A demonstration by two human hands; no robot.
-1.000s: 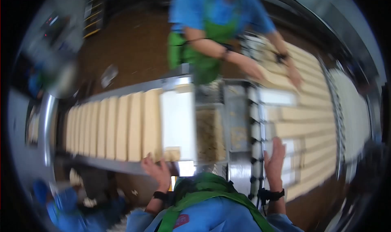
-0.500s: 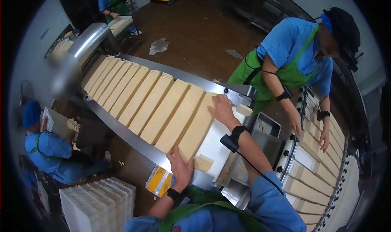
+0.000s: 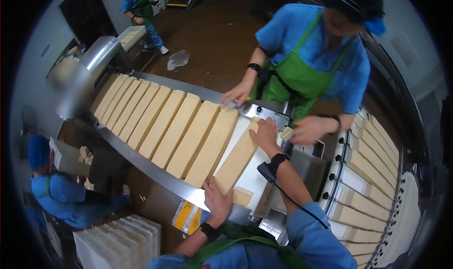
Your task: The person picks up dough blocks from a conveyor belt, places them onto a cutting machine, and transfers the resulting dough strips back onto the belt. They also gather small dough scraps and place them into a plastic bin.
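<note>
A long, pale yellow stack of dough sheets (image 3: 238, 156) lies slantwise on the white belt (image 3: 255, 174), held at both ends. My left hand (image 3: 218, 200) curls around its near end, thumb to the right. At the far end, my right hand (image 3: 265, 134) grips with bent fingers over the top. Left of it lies another long stack (image 3: 212, 148), with a strip of bare belt between them. A small offcut (image 3: 243, 196) of the same pale stuff rests on the belt just right of my left hand.
Several more stacks (image 3: 155, 118) line the conveyor leftward, beside its metal rail (image 3: 155, 163). Across it a co-worker (image 3: 306, 66) reaches in, one hand near a stack's far end, the other at a small piece (image 3: 287, 133). A second conveyor (image 3: 363, 184) holds stacks at right. White trays (image 3: 115, 243) stand lower left.
The stack between my hands has shifted right, away from its neighbour, and both hands moved with it. The co-worker has turned from the right conveyor and now reaches over this one.
</note>
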